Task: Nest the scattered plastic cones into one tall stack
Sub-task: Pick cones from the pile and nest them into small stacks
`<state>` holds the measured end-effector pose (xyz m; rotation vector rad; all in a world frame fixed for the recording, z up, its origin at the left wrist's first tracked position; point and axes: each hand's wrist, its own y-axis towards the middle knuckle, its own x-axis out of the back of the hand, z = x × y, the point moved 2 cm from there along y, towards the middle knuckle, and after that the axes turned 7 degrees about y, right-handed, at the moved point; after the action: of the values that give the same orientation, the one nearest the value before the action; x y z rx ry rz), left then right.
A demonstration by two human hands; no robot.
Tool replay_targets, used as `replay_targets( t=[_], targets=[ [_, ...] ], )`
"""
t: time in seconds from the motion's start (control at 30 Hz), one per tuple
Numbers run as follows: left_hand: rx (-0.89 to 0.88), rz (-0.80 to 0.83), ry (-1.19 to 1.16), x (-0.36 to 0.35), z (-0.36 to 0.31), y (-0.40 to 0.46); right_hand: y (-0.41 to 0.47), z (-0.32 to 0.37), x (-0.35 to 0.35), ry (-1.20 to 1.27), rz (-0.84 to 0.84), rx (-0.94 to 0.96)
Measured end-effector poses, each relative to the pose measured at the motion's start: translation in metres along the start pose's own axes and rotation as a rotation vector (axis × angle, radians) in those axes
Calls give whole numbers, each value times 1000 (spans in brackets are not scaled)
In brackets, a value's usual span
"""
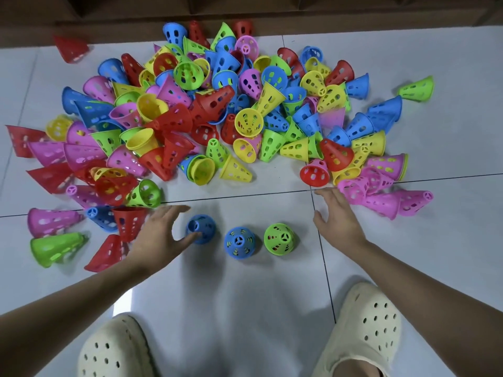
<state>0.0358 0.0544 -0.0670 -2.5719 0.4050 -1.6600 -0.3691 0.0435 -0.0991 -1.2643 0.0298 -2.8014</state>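
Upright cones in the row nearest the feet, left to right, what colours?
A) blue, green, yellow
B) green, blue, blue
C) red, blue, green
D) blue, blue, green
D: the cone by the left hand is blue, the middle cone is blue, and the right cone is green, all three standing narrow end up.

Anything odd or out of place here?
One red cone lies apart at the far left, off the white tiles and away from the pile. Otherwise the expected mess; three cones stand upright near the hands.
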Motion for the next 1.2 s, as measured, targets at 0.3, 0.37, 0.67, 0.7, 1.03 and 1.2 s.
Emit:
replay_targets(
  t=[0.3,0.37,0.67,0.7,1.03,1.2],
  targets=[
    [-44,81,16,-9,0,10,1,16,-14,48,36,-73],
    [-79,53,-6,-7,-7,12,6,19,-13,29,-6,-60],
    [-295,-64,-196,27,-66,-6,44,18,-6,-149,-60,-111],
    [-332,-24,-171,24,-69,-8,48,17,-5,-167,-51,-116],
    [-434,113,-59,-14,-68,-19,39,18,-5,48,-120,-182],
    [-389,104,4,-17,-68,-11,28,18,-7,201,-112,-291]
  ],
)
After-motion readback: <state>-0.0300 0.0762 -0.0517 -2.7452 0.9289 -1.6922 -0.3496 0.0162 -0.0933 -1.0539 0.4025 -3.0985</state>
